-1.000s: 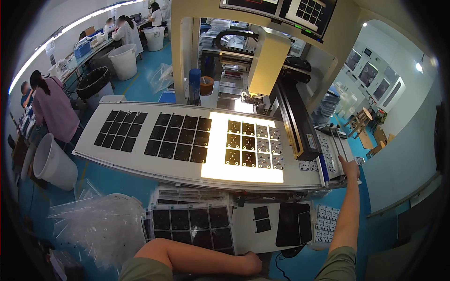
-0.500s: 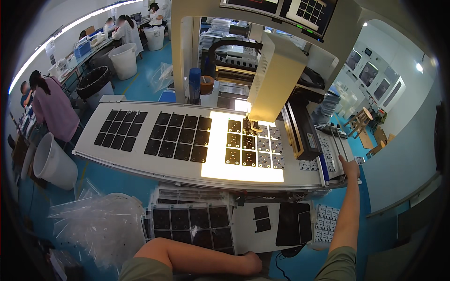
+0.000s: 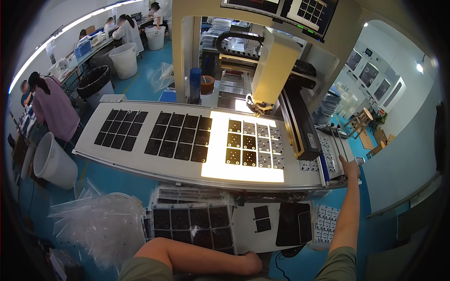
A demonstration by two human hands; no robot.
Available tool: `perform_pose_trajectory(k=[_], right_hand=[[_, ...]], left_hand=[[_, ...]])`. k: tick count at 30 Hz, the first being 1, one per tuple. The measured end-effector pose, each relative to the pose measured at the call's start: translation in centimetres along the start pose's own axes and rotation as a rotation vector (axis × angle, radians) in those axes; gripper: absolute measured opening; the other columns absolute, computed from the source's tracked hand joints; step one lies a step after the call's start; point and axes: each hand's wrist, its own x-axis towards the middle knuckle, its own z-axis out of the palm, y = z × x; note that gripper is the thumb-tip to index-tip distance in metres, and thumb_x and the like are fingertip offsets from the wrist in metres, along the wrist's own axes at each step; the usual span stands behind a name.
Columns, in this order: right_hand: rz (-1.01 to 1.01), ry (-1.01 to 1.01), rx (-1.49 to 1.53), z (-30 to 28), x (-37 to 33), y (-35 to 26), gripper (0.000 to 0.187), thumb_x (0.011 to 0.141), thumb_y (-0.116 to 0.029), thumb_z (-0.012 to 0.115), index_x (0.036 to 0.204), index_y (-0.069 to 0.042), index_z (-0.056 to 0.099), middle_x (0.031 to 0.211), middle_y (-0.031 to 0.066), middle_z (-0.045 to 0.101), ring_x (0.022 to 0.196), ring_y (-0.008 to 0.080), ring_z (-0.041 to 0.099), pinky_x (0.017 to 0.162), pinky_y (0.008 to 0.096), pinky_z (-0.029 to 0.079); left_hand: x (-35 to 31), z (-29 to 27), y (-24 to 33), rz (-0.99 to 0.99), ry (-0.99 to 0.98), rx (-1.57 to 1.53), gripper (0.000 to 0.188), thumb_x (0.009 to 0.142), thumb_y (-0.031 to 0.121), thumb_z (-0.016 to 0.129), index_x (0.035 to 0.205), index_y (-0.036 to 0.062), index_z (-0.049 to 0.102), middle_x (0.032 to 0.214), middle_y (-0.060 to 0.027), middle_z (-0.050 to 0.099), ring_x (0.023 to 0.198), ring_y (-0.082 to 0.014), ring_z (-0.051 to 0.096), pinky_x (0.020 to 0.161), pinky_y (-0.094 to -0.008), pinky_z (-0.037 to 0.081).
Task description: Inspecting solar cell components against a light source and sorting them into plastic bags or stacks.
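Right hand [image 3: 350, 167] at the right end of the long white conveyor [image 3: 187, 174], fingers toward the near end of two thin rods [image 3: 341, 143]; grip too small to read, so cannot tell how far the fingers are closed or whether they hold anything. Left hand [image 3: 251, 263] low and near, knuckles up, forearm laid across in front of the body; fingers hidden, opening and contents cannot be told. Nearest it: white board [image 3: 243, 234] bearing two black squares [image 3: 262, 219], with clear-wrapped dark sheets [image 3: 199, 220] to the left. Cream machine head [image 3: 274, 65] stands over the far side of the lit panel [image 3: 215, 171]. On the panel, a plate grid [image 3: 249, 158]: five dark plates at left, the rest white-patterned. Two all-dark grids [image 3: 120, 131] lie farther left.
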Motion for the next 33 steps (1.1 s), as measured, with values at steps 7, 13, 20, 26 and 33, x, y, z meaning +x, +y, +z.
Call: perform_pose_trajectory(k=[7,13,20,26,33], right_hand=[[0.005,-0.01,-0.006,-0.21,-0.08,-0.05,0.121,0.077,-0.095,0.058,0.145,0.005,0.057,0.141,0.0241,0.064,0.125,0.0397,0.066,0.098,0.0524,0.056],[0.003,-0.023,-0.012,-0.48,-0.26,-0.14,0.122,0.078,-0.094,0.057,0.149,0.005,0.054,0.146,0.0245,0.061,0.129,0.04,0.063,0.101,0.0525,0.054],[-0.038,-0.091,0.013,-0.69,-0.64,-0.37,0.12,0.078,-0.093,0.058,0.147,0.005,0.055,0.146,0.0242,0.061,0.131,0.0398,0.062,0.103,0.0521,0.053],[-0.051,-0.091,0.023,-0.29,-0.18,-0.07,0.118,0.079,-0.092,0.058,0.145,0.005,0.057,0.142,0.0243,0.064,0.125,0.0401,0.065,0.098,0.0523,0.055],[-0.004,-0.005,0.001,-0.05,0.1,0.05,0.117,0.079,-0.092,0.059,0.144,0.005,0.058,0.139,0.0242,0.066,0.123,0.0398,0.066,0.097,0.052,0.055]], left_hand=[[-0.16,0.18,0.09,-0.018,0.02,-0.017,0.027,0.093,0.018,0.066,0.11,0.004,0.081,0.116,-0.0177,0.078,0.107,-0.0381,0.076,0.076,-0.0564,0.063],[-0.01,0.37,0.02,-0.001,0.039,-0.01,0.026,0.092,0.018,0.066,0.108,0.0032,0.081,0.114,-0.0175,0.078,0.105,-0.0381,0.076,0.075,-0.0565,0.063],[0.23,0.5,0.07,-0.014,0.025,-0.002,0.026,0.091,0.017,0.066,0.107,0.0037,0.081,0.114,-0.0172,0.079,0.105,-0.0383,0.076,0.073,-0.0565,0.063],[0.42,0.9,0.01,0.01,0.041,0.014,0.026,0.091,0.017,0.067,0.109,0.0051,0.082,0.115,-0.0168,0.078,0.105,-0.0381,0.076,0.073,-0.0559,0.063],[0.19,0.63,0.07,-0.006,0.032,0.018,0.025,0.09,0.016,0.068,0.108,0.0052,0.082,0.114,-0.0164,0.079,0.105,-0.0376,0.077,0.074,-0.0556,0.064]])
